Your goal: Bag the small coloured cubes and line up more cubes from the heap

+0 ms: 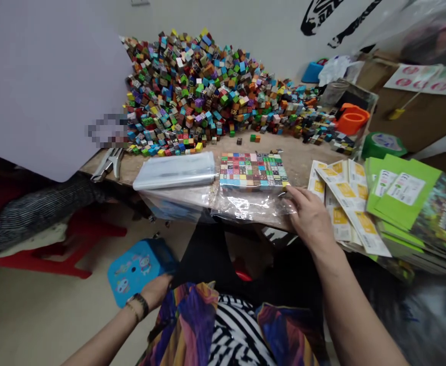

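Note:
On the table's front edge lies a block of small colourful cubes (251, 170), packed side by side in a clear plastic bag (248, 206). My right hand (310, 216) pinches the bag's right edge, near the cubes' front right corner. A stack of clear plastic bags (177, 170) rests just left of the cubes. Low at my left side, my left hand (156, 291) is by my lap, above a blue stool (137, 269); its fingers are hidden.
A big heap of loose cubes (208, 96) covers the back. Stickers (354, 208), green booklets (402, 190), green tape (383, 146) and an orange tape roll (351, 119) are right. Left are metal pliers (108, 163), a pale panel (51, 81) and another person's striped clothing (40, 208).

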Demonstrator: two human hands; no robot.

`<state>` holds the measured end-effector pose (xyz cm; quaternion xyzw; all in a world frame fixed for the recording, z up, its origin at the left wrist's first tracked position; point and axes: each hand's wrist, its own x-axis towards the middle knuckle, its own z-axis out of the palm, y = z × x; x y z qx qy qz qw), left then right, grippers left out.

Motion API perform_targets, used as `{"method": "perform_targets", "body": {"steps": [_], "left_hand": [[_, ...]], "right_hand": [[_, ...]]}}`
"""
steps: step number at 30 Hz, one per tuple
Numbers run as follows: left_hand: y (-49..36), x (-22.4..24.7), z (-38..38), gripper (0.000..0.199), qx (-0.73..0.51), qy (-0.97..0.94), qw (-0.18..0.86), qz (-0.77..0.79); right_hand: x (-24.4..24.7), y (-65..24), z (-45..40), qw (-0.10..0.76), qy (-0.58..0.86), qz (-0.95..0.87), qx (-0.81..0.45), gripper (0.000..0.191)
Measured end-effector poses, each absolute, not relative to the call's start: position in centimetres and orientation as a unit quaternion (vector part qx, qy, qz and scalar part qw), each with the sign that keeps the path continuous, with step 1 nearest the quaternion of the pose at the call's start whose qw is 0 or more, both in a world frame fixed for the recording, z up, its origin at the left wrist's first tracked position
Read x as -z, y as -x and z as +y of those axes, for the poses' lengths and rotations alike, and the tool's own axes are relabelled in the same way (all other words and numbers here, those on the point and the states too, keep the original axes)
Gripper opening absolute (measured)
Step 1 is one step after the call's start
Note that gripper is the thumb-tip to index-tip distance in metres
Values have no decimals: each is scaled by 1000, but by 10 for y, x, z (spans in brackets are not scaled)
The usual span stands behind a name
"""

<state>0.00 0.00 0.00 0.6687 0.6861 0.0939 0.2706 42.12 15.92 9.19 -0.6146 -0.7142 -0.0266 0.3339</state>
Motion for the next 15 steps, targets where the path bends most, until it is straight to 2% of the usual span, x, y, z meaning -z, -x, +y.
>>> {"method": "perform_targets", "body": {"steps": [2, 7, 10, 15], "left_hand": [[-8, -12, 23, 19, -101, -687, 263, 669], [-62, -74, 81, 49, -286, -777, 60, 558], [-94, -98, 108, 63, -294, -820, -1, 491], [-133, -103, 140, 66, -251, -848, -26, 466]], "right_hand": [[-93, -421, 161, 334, 618, -712, 20, 37], [-101, -418, 160, 339, 625, -703, 12, 36], [-102, -415, 159, 342, 630, -697, 18, 37], [-101, -412, 158, 335, 637, -694, 36, 37]]}}
